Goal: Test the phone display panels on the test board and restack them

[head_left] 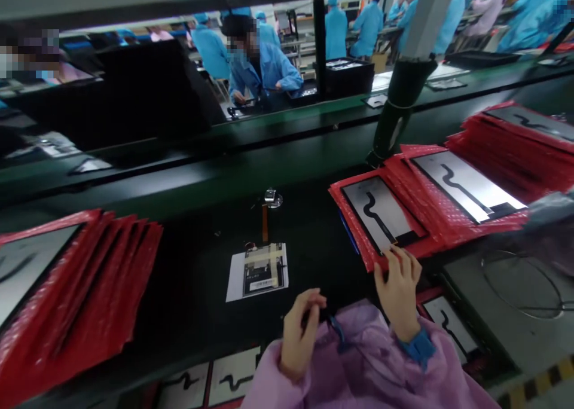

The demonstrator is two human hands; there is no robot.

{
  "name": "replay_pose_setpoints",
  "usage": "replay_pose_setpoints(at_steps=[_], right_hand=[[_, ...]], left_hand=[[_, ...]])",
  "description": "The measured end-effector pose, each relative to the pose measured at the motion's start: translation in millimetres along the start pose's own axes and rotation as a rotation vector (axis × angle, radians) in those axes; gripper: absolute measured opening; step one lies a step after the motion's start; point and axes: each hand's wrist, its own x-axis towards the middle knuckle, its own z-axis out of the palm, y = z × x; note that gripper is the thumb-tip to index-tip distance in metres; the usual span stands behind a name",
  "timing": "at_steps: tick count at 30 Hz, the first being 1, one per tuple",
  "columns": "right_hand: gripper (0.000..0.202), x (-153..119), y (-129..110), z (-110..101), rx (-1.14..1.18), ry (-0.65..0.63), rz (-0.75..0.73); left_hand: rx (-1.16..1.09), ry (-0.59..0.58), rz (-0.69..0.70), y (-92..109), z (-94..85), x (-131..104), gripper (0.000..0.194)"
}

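Note:
My right hand [400, 292] reaches to the near edge of a grey display panel [359, 200] with a curved black flex cable. Its fingertips touch the panel's lower corner, by the cable's end, and the thumb is held apart from the fingers. Under that panel lies a red bubble-wrap bag [370, 256]. My left hand [301, 331] hovers near my body, half curled, with a gap between thumb and fingers and nothing visible in it. Ahead of it, a small taped panel assembly [264, 268] with a barcode label rests on a white sheet [234, 280].
Red bags with panels are piled at right [506, 152], and another red stack [98, 283] stands at left. A small metal part [270, 197] lies beyond the white sheet. A wrapped post [397, 110] rises from the bench. Panels [233, 379] sit below the near edge. Co-workers sit opposite.

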Motion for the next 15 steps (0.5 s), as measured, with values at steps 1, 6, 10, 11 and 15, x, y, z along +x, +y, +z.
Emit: replay_pose_setpoints(at_steps=[1,6,10,11,15], right_hand=[[0.025,1.2,9.1,-0.6,0.003,0.011,0.005],[0.016,10.9,32.1,1.4,0.058,0.047,-0.063],[0.019,10.0,33.2,-4.1,0.052,-0.02,-0.048],[0.021,8.1,33.7,-5.2,0.048,-0.048,-0.051],[0.016,0.0,39.6,-4.1,0.065,-0.046,-0.058]], left_hand=[[-0.075,-0.08,-0.038,6.6,11.9,6.3,0.035],[-0.43,-0.391,-0.265,27.4,58.0,41.1,0.053],[-0.545,-0.414,-0.413,32.5,75.8,58.5,0.054],[-0.559,-0.407,-0.433,33.3,78.3,60.2,0.054],[-0.61,-0.414,-0.475,36.0,83.5,61.1,0.054]])
